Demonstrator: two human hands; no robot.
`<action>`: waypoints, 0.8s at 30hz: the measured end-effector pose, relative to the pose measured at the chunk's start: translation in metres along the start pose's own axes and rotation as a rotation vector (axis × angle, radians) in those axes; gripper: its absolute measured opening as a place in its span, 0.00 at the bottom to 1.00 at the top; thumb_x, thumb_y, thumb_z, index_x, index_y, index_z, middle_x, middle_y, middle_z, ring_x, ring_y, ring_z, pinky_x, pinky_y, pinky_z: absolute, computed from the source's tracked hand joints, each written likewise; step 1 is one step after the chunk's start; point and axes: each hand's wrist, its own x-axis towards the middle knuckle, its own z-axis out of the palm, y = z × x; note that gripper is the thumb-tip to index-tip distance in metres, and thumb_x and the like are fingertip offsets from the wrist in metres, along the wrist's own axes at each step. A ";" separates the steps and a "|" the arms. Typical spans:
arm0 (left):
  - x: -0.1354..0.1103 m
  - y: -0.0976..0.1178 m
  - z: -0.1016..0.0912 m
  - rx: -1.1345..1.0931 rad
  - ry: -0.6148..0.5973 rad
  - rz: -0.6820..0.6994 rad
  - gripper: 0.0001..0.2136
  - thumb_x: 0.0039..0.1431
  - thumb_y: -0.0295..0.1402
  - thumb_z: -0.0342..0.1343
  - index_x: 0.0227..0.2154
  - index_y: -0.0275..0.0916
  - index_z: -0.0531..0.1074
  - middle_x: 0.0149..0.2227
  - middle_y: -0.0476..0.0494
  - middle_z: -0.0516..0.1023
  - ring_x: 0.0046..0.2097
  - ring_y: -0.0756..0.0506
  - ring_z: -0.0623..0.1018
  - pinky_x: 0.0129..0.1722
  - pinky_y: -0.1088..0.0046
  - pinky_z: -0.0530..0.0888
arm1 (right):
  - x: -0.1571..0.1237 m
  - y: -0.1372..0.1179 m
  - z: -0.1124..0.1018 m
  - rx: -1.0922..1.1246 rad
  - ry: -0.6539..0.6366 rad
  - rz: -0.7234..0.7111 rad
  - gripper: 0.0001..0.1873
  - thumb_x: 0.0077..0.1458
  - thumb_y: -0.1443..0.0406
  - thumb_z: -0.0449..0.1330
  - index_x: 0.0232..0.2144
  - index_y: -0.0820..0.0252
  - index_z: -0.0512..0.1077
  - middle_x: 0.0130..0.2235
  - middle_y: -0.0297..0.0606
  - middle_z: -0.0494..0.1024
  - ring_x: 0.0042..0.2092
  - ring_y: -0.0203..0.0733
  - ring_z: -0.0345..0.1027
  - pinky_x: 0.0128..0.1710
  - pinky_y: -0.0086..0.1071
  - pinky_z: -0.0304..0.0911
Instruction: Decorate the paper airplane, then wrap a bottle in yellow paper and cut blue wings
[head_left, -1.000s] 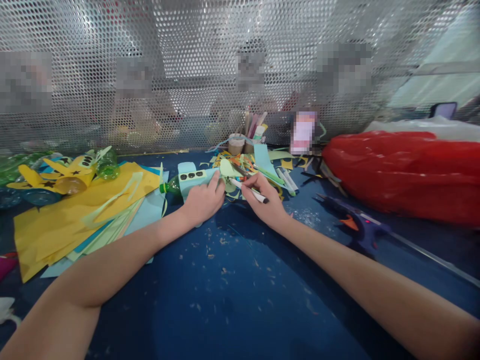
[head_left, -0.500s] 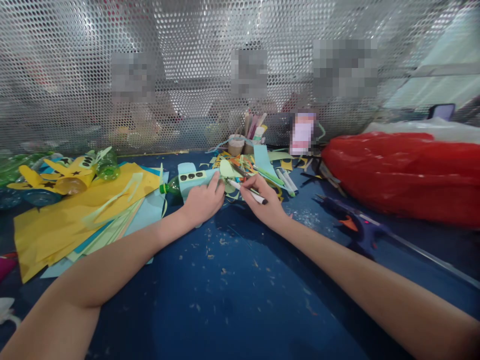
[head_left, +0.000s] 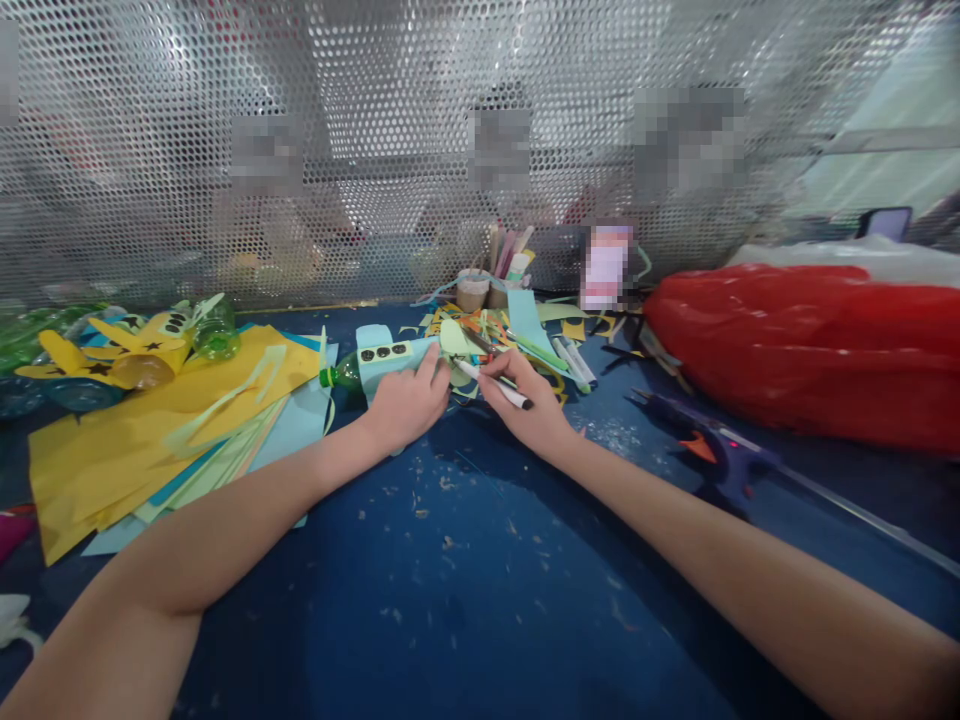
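A green plastic bottle point(head_left: 346, 373) lies on its side, its cap pointing left. Light blue paper is wrapped around its body, with a pale strip of dark ovals point(head_left: 384, 353) on it. My left hand point(head_left: 409, 405) is closed over the wrapped bottle near its right end, index finger stretched along the paper. In my right hand point(head_left: 529, 400) a white marker point(head_left: 501, 386) with a black end is pinched like a pen. Its tip meets the pale green paper piece point(head_left: 454, 340) at the bottle's right end; the exact contact point is too small to tell.
Yellow paper sheets point(head_left: 150, 430) and strips lie left, beside a yellow paper-covered bottle craft point(head_left: 142, 350). Paper scraps and a cup of sticks point(head_left: 474, 288) are behind my hands. A glue gun point(head_left: 712, 445) and a red plastic bag point(head_left: 810, 350) lie right. Perforated metal point(head_left: 405, 150) stands behind.
Almost nothing differs. The marker in my right hand has shifted very slightly; my left hand and the bottle stay in place.
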 end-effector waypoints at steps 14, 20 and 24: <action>0.001 0.000 -0.001 0.008 0.008 0.004 0.19 0.67 0.34 0.39 0.54 0.32 0.66 0.63 0.24 0.61 0.34 0.42 0.79 0.26 0.66 0.72 | 0.000 0.001 0.001 -0.001 0.002 0.005 0.05 0.59 0.64 0.56 0.31 0.55 0.63 0.29 0.32 0.68 0.33 0.39 0.62 0.34 0.33 0.59; 0.001 0.000 -0.002 0.039 -0.009 0.009 0.20 0.68 0.35 0.37 0.55 0.31 0.65 0.63 0.24 0.60 0.34 0.42 0.79 0.27 0.66 0.72 | 0.000 0.000 0.001 -0.002 0.018 0.003 0.05 0.58 0.65 0.56 0.31 0.55 0.63 0.30 0.33 0.68 0.33 0.39 0.62 0.34 0.34 0.59; 0.001 0.000 -0.003 0.019 -0.005 0.010 0.20 0.68 0.34 0.38 0.54 0.31 0.66 0.63 0.24 0.60 0.34 0.42 0.79 0.26 0.66 0.72 | 0.000 0.000 0.001 -0.005 0.022 0.006 0.04 0.58 0.65 0.56 0.30 0.55 0.63 0.30 0.33 0.68 0.33 0.39 0.63 0.34 0.34 0.59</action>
